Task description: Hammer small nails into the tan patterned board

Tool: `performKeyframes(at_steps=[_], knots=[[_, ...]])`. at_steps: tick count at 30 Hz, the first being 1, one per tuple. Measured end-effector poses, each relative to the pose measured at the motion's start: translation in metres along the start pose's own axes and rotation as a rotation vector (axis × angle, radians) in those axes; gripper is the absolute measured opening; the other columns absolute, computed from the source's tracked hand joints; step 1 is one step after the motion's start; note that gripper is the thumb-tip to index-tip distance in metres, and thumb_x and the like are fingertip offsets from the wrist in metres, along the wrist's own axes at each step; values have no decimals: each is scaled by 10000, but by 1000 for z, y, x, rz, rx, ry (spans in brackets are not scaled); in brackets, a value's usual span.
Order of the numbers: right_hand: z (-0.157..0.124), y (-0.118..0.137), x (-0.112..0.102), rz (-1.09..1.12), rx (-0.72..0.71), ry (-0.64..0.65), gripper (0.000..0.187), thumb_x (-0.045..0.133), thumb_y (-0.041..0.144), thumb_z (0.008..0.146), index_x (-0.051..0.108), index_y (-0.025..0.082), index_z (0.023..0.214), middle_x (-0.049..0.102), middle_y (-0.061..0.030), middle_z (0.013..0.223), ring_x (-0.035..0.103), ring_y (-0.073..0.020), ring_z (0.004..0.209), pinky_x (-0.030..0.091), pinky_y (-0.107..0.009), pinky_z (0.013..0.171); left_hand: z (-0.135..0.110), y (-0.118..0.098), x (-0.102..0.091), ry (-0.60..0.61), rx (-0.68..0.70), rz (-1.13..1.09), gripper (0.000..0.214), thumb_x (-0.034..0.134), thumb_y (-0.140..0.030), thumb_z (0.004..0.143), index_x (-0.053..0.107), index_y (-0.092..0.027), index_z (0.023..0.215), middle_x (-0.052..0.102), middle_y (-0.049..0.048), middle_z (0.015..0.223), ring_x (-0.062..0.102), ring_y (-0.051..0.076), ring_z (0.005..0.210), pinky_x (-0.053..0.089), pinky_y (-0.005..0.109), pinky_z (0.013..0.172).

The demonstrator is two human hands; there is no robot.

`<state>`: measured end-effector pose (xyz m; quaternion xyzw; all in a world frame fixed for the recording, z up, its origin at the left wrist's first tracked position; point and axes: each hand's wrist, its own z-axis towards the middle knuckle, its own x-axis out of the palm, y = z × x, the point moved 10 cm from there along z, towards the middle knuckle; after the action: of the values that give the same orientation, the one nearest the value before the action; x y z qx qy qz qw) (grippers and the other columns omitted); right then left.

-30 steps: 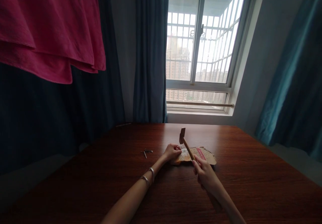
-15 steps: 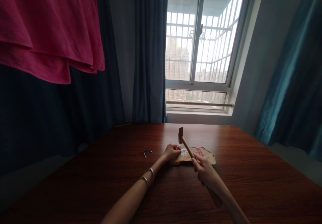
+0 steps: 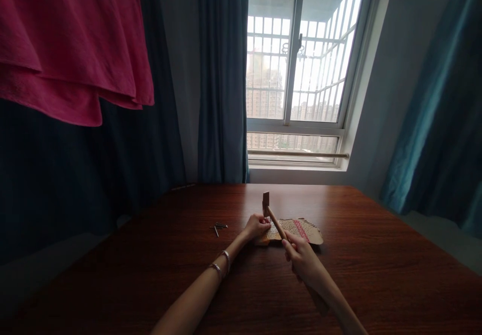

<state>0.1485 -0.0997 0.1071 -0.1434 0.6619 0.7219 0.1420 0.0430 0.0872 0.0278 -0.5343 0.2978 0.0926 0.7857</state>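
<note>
My left hand (image 3: 257, 226) rests at the left end of a flat, cardboard-like piece (image 3: 313, 234) with a dotted pattern and a red band. Its fingers are pinched round a nail, mostly hidden, standing on that piece. My right hand (image 3: 301, 255) is wrapped round the wooden handle of a hammer (image 3: 276, 223). The hammer's head is raised just above my left fingertips, close to the nail. Left of my left hand, several loose nails (image 3: 217, 228) lie together on the table.
The brown wooden table (image 3: 150, 280) reaches to the wall under a barred window (image 3: 293, 89). Blue curtains (image 3: 222, 79) hang on both sides. A pink cloth (image 3: 75, 48) hangs at the upper left, above the table's level.
The hammer and my right hand have shifted slightly left, bringing the head over my left fingertips. My left hand still pinches the nail in the same place.
</note>
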Motion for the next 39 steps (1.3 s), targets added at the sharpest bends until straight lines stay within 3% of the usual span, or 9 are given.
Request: performKeyframes(at_steps=[5,10,24,34,39], knots=[[0,-1,-4,-33,5,-9,432,391,460,854,569,161,1112,489,31,578,423,-79,387,387,-188,386,-4,-11,-1,36,4,-11,240,652,-317,658,717,-102,742,655,32,666,531,127,606,348,205,538],[1,0,-6,-45,-9,6,363,370,417,857,572,168,1028,456,53,565,391,-63,361,328,-169,345,-5,-18,-4,64,5,7,264,654,-337,655,728,-98,740,673,45,664,550,143,624,350,209,536],[4,-5,-5,-10,-8,5,340,380,418,862,569,169,995,458,45,587,371,-50,360,284,-151,323,-1,-5,2,72,-20,-61,280,666,-349,643,731,-91,728,687,53,670,560,141,604,365,214,532],[1,-5,-6,-11,2,-27,425,405,463,849,572,178,1117,496,24,582,412,-85,396,382,-194,388,2,0,3,43,9,-30,273,662,-346,651,728,-92,728,683,54,676,568,144,622,375,214,547],[0,-8,-4,-4,12,6,377,406,430,853,571,181,1082,459,47,574,381,-65,371,333,-170,351,1,-1,2,56,-26,-3,271,669,-345,650,730,-98,742,693,57,710,580,148,645,381,214,558]])
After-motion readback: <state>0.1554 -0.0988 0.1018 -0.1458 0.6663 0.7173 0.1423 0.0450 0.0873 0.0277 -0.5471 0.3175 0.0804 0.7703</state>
